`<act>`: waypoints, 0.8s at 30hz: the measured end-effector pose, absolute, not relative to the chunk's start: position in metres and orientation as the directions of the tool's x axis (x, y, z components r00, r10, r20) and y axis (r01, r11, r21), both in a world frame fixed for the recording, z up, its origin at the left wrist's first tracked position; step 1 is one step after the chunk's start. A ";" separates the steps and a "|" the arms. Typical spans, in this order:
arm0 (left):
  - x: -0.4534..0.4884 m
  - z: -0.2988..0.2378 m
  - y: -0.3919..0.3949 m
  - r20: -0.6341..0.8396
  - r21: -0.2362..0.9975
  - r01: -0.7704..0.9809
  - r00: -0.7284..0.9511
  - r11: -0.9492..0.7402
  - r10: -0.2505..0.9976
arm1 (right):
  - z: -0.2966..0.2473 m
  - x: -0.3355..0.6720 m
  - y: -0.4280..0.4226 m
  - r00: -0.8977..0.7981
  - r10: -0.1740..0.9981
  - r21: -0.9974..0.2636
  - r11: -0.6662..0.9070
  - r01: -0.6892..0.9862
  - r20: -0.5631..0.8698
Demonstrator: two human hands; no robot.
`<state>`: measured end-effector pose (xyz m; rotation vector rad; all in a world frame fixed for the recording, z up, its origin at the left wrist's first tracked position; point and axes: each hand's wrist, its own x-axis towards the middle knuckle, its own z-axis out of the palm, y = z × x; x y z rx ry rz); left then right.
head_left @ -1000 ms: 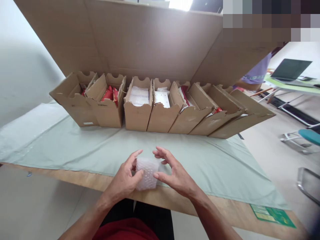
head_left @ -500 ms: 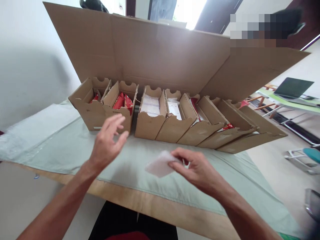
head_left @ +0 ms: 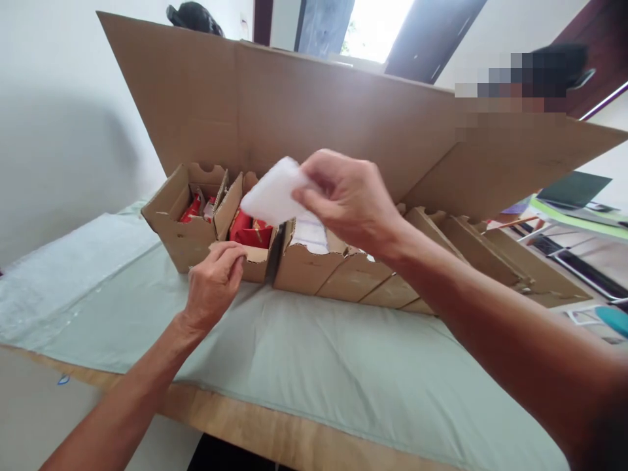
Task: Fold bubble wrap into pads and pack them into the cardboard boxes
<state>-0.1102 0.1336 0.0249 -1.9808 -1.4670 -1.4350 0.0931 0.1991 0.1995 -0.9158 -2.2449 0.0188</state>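
Between the thumb and fingers of my right hand [head_left: 346, 196] is a flat, whitish rectangular packet [head_left: 279, 191], held above the row of boxes; its exact kind is unclear. My left hand [head_left: 216, 275] pinches the front edge of an open cardboard box [head_left: 258, 255], second from the left. Red packets [head_left: 250, 230] lie inside that box. More red packets [head_left: 192, 208] show in the leftmost box [head_left: 184, 239]. Beside the gap, another box [head_left: 299, 269] holds white, wrapped-looking flat items [head_left: 310, 234], partly hidden behind my right hand.
Several more cardboard boxes lean along the row to the right, partly behind my right arm. A tall cardboard panel [head_left: 314, 111] stands behind them. Clear plastic wrap [head_left: 73, 261] lies on the green cloth [head_left: 294, 347] at left. A person is beyond the panel, near a laptop [head_left: 574, 196].
My right hand has lifted the white packet up and left over the boxes. My left hand has moved slightly and closed on the second box's front edge. The view has shifted a little.
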 end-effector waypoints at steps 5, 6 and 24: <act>-0.108 0.030 0.138 0.836 0.290 0.847 0.002 -0.445 0.549 | 0.186 0.041 0.228 -0.708 0.652 0.067 0.721 0.690 0.270; -0.108 0.029 0.138 0.834 0.295 0.845 0.000 -0.446 0.551 | 0.184 0.035 0.234 -0.733 0.652 0.107 0.729 0.676 0.193; -0.118 0.019 0.110 0.841 0.384 0.799 -0.096 -0.462 0.533 | 0.157 0.009 0.253 -0.756 0.614 0.287 0.784 0.550 -0.226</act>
